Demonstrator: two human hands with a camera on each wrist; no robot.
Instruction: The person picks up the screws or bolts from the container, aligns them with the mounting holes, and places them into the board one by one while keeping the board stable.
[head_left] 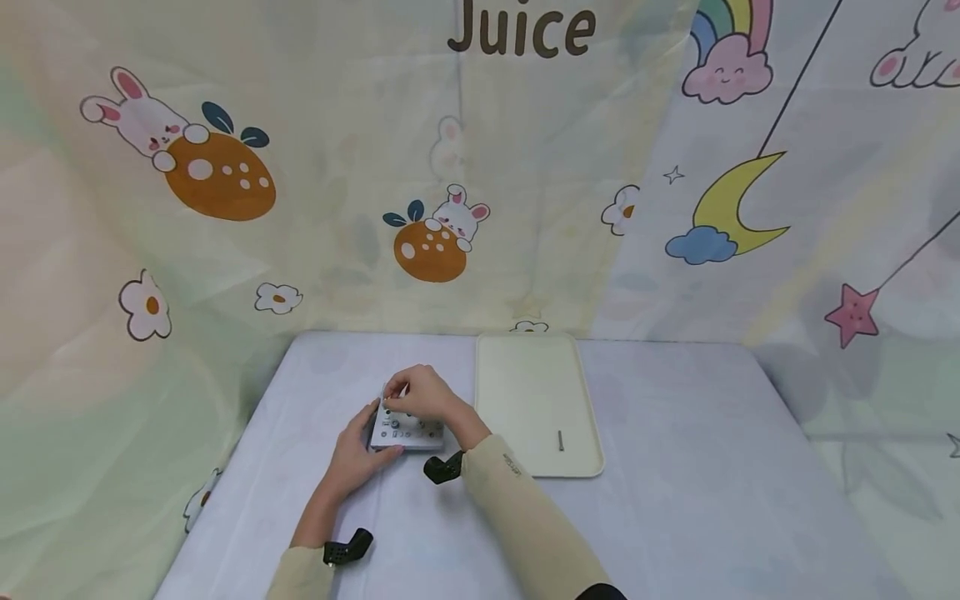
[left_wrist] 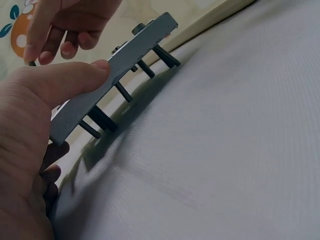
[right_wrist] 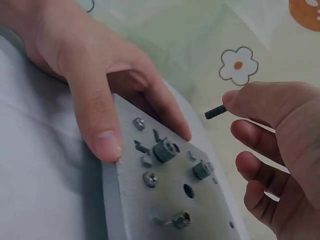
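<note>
A gray plate (right_wrist: 170, 200), studded with bolts and standing on their shanks on the table (head_left: 675, 467), is gripped at its near edge by the left hand (head_left: 356, 454), thumb on top. A small bolt (right_wrist: 215, 112) is pinched in the right hand (head_left: 423, 393) just above the plate; its other fingers are loosely curled. A tray (head_left: 536, 392) holding one screw (head_left: 561, 440) lies just right.

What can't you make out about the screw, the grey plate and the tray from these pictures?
- Screw: its head, hidden by the right hand pinching it, right wrist view.
- Grey plate: its near end, cut off by the frame's bottom edge.
- Small dark item on the tray: too small, head view.
</note>
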